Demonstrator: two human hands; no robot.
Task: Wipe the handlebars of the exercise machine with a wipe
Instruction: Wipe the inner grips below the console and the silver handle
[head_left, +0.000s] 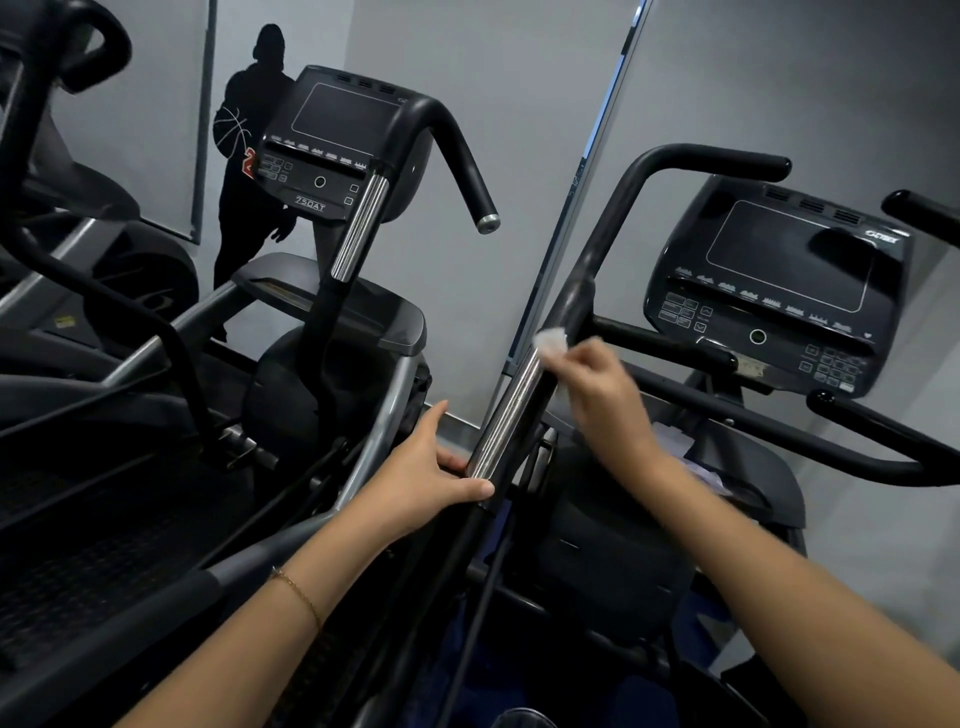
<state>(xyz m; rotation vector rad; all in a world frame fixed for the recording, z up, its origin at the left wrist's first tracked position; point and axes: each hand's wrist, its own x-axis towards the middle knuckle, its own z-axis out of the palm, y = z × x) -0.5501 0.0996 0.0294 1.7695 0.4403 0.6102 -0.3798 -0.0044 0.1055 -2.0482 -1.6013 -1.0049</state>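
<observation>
Now, L hand grips handlebar at chrome end, R hand pinches wipe above

Open gap left of handlebar, neighbouring machine beyond, console and crossbar crowding right

Two arms, bare as far as they show. The left hand has a thin gold chain bracelet round its wrist. The right hand is partly blurred.
</observation>
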